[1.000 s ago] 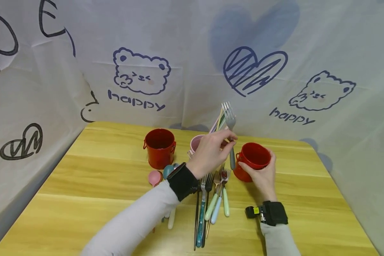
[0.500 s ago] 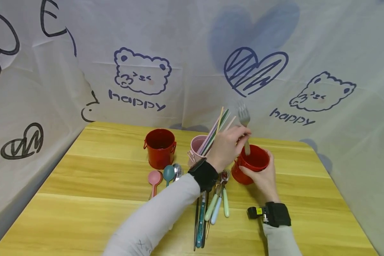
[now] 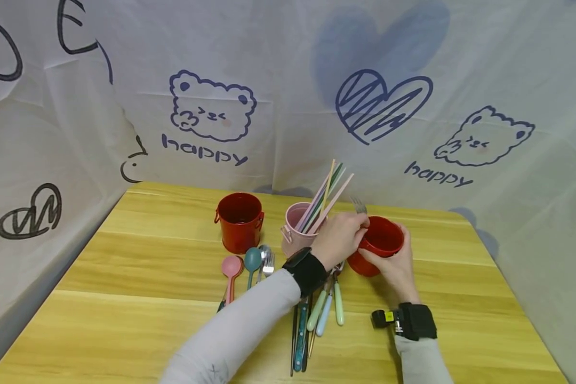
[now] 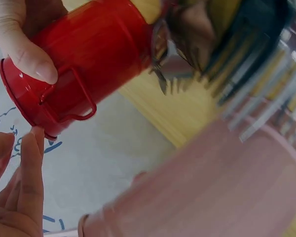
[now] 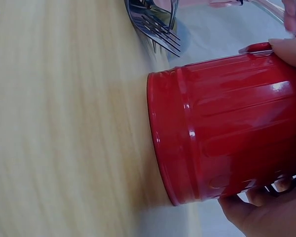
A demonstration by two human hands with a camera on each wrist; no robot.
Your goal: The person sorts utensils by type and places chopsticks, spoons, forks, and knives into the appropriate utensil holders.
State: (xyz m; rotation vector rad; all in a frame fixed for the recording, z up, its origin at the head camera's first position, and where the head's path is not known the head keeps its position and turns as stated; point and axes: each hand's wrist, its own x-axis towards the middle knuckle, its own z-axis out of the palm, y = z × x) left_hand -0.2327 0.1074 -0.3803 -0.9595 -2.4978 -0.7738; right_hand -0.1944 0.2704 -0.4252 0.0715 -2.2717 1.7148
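Note:
My right hand (image 3: 394, 261) grips the right-hand red bucket (image 3: 362, 262), thumb at the near rim and fingers round the far side. The right wrist view shows this bucket (image 5: 227, 133) sideways, its base close to the tabletop. My left hand (image 3: 341, 237) is at the bucket's left rim, with fingertips (image 4: 32, 168) by the rim in the left wrist view. Behind those fingers, the tines of a fork (image 3: 359, 205) stick up at the bucket's back left; its handle is hidden. I cannot tell whether the fingers still pinch it.
Left of the hands stands a pink bucket (image 3: 293, 244) with several straws (image 3: 327, 194). Another red bucket (image 3: 240, 229) is further left. In front lie spoons (image 3: 231, 266), a teal spoon (image 3: 253, 260) and forks with coloured handles (image 3: 324, 314). A drawn-on cloth (image 3: 278, 96) hangs behind.
My left hand has brought the fork rightward to the red bucket and then down, so only its tines show now. The right hand keeps hold of the bucket, which has barely shifted.

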